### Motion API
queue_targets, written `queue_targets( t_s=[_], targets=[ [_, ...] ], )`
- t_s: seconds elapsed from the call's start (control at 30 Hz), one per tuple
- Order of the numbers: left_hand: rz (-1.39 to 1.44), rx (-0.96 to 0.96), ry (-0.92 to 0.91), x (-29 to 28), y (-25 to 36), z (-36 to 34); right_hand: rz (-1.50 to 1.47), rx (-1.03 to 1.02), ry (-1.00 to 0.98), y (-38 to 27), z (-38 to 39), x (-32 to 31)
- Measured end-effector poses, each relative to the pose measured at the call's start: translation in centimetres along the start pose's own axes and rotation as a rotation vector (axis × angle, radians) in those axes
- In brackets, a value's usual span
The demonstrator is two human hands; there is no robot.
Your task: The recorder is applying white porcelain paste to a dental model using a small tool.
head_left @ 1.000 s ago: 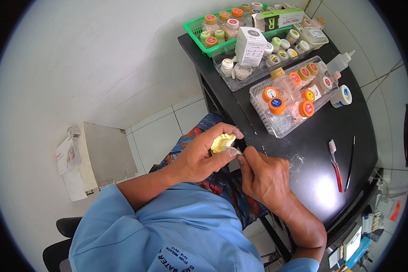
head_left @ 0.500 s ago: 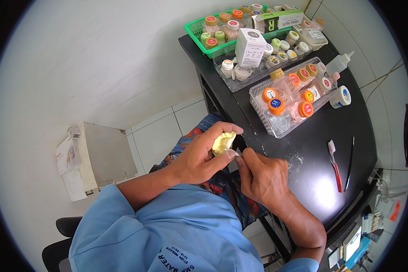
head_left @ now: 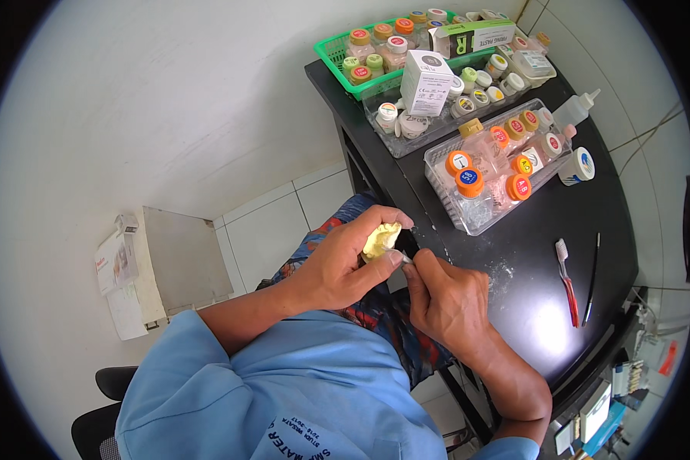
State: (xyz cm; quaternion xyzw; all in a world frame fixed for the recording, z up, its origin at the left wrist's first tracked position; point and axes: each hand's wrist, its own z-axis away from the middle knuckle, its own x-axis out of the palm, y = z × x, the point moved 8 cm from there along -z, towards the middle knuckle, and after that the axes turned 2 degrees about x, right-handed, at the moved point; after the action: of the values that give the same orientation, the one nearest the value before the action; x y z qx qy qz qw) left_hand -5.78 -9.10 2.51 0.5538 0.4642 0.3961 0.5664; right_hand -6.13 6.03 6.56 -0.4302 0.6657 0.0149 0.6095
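Note:
A pale yellow plaster dental cast [head_left: 379, 241] is cradled in my left hand [head_left: 341, 261], fingers curled over its top and thumb along its lower side. My right hand [head_left: 445, 303] pinches a small pale, shiny tool [head_left: 402, 255] whose end is at the cast beside my left thumb; much of this tool is hidden by my fingers. Both hands are over my lap at the near edge of the black table [head_left: 506, 299], where a toothbrush with a red handle [head_left: 566, 284] and a thin black stick [head_left: 592, 280] lie to the right.
A clear tray [head_left: 448, 199] of orange-capped jars, a grey tray [head_left: 383, 142] of white jars and boxes, and a green basket [head_left: 330, 65] fill the table's back. A white cup [head_left: 577, 166] and squeeze bottle [head_left: 571, 111] stand at right. A low cabinet [head_left: 176, 257] is at left.
My hands and the cast make only slight movements, with the cast tilting a little in my left hand. The scene shifts a few pixels downward in the view.

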Motion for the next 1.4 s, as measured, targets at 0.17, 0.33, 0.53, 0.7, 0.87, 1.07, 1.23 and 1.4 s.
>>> queue_targets(
  t_s=[0.17,0.33,0.53,0.7,0.87,1.07,1.23,1.4],
  targets=[
    [0.033,-0.040,-0.016,0.1,0.2,0.0,0.012,0.012,-0.002,0.1,0.0,0.0],
    [0.005,-0.066,-0.013,0.2,-0.3,0.3,0.005,0.020,0.018,0.2,-0.1,-0.2],
    [-0.027,0.028,-0.012,0.2,0.4,0.2,-0.014,-0.006,-0.014,-0.1,0.0,-0.1],
    [0.028,-0.021,-0.030,0.3,0.3,0.2,-0.006,0.002,0.007,0.1,0.0,-0.1],
    [-0.006,-0.066,-0.037,0.3,0.2,0.3,-0.008,0.007,0.010,0.1,-0.1,-0.2],
    [-0.060,0.015,-0.020,0.3,0.5,0.3,-0.024,-0.007,-0.001,-0.1,-0.1,-0.4],
    [-0.050,0.047,-0.006,0.3,0.0,0.4,-0.013,-0.005,-0.019,0.0,-0.1,-0.1],
    [-0.052,0.013,-0.025,0.4,0.1,0.3,-0.015,-0.004,-0.023,0.0,-0.1,-0.2]
  ],
)
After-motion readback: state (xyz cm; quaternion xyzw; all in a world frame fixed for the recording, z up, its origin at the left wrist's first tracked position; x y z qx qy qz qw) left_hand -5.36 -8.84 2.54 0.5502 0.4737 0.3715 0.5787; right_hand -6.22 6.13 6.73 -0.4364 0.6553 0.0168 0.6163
